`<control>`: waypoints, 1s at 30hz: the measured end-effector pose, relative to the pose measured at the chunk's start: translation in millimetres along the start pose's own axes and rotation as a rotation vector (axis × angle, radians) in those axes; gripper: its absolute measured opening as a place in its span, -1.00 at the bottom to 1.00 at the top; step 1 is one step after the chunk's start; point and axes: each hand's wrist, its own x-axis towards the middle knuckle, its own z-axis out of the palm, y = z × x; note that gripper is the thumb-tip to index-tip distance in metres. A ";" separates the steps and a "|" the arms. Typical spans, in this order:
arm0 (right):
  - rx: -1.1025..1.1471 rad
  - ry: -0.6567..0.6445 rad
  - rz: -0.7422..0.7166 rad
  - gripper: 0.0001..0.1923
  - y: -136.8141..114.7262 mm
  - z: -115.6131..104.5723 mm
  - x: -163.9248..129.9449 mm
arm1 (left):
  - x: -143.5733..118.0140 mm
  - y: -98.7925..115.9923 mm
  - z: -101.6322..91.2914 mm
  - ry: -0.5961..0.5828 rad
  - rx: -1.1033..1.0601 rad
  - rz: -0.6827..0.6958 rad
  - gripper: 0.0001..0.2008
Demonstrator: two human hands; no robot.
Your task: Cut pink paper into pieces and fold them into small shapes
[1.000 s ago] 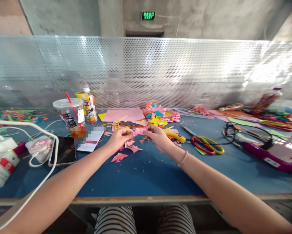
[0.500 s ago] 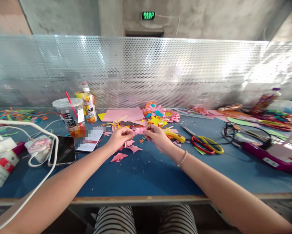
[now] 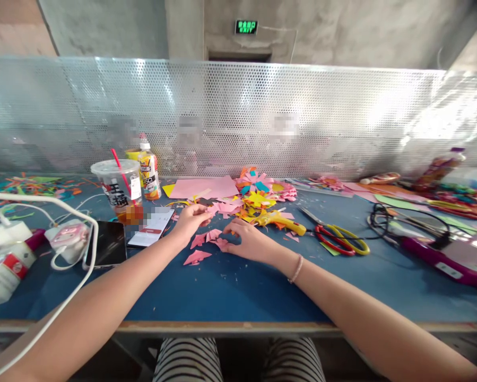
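Note:
In the head view, my left hand (image 3: 192, 220) is closed, pinching a strip of pink paper (image 3: 225, 208) with a cut, pointed edge between thumb and fingers. Below it my right hand (image 3: 244, 241) reaches down to the table, thumb and fingers apart, at the edge of a small folded pink paper piece (image 3: 213, 235). Another pink paper piece (image 3: 197, 258) lies nearer to me. Just beyond my right hand rests a yellow glue gun (image 3: 286, 222), among yellow paper petals (image 3: 259, 200).
Red-and-yellow scissors (image 3: 337, 239) lie to the right, near a purple power strip (image 3: 445, 262) with a black cable. On the left stand a plastic cup (image 3: 116, 185) and a bottle (image 3: 149, 172), with phones (image 3: 106, 244) and a white cable. Pink sheets (image 3: 202, 188) lie behind.
My right hand has let go of the pink paper strip and moved down and left to the loose pink pieces. My left hand keeps the strip.

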 end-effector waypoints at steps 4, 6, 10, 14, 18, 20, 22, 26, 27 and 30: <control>-0.049 -0.019 0.019 -0.73 5.3 4.6 0.5 | 0.8 -1.8 -0.1 -0.013 0.011 0.009 -0.80; -0.046 -0.016 0.014 -0.74 7.8 6.1 1.0 | 1.1 -1.7 -0.4 -0.010 0.013 0.016 -0.81; -0.042 -0.014 0.012 -0.78 6.9 7.2 1.5 | 1.8 -0.7 -0.8 0.007 0.013 0.007 -0.81; -0.022 -0.045 0.085 -0.83 3.5 6.8 3.2 | 2.6 -0.8 -0.9 0.018 0.011 0.001 -0.80; 0.008 -0.066 0.103 -0.84 2.4 5.2 4.2 | 2.3 -0.5 -0.6 0.012 0.009 0.001 -0.79; 0.042 -0.071 0.106 -0.83 2.7 4.0 3.7 | 1.8 0.4 -0.4 0.017 0.007 -0.005 -0.79; 0.094 -0.083 0.121 -0.83 3.6 2.2 3.0 | 1.2 1.5 -0.3 0.026 0.000 -0.009 -0.79; 0.204 -0.077 0.175 -0.77 8.4 -5.0 2.4 | -0.3 4.4 -0.1 0.043 -0.011 -0.013 -0.79; 0.222 -0.068 0.189 -0.77 10.1 -7.5 2.5 | -0.7 5.2 0.0 0.048 -0.014 -0.016 -0.79; 0.264 -0.047 0.225 -0.82 13.7 -15.5 2.9 | -1.8 7.0 0.3 0.063 -0.019 -0.020 -0.79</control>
